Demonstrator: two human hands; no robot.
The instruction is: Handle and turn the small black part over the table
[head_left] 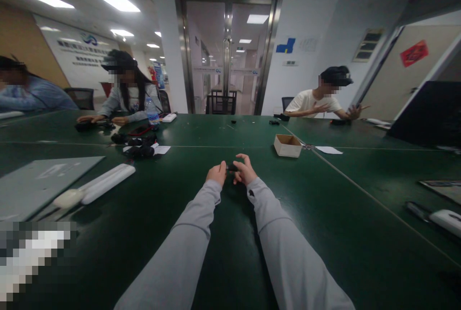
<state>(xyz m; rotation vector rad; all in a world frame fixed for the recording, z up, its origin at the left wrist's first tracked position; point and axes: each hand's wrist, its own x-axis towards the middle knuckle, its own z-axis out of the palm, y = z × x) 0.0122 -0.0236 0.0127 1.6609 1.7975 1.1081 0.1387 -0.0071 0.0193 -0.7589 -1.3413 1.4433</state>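
The gray-sleeved left forearm [190, 228] and right forearm [288, 233] stretch forward and converge. The left hand [216, 174] has its grip pinched, fingers curled in; the right hand [246, 172], just beside it, angles inward with its fingers bent and loosely spread.

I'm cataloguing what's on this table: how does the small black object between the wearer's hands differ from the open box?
Size: the small black object looks much smaller than the open box.
Colour: the object is black, while the box is pale outside and brownish inside.
Place: the object is held between the left hand and right hand, fingers partly covering it; the box sits untouched on the green table.
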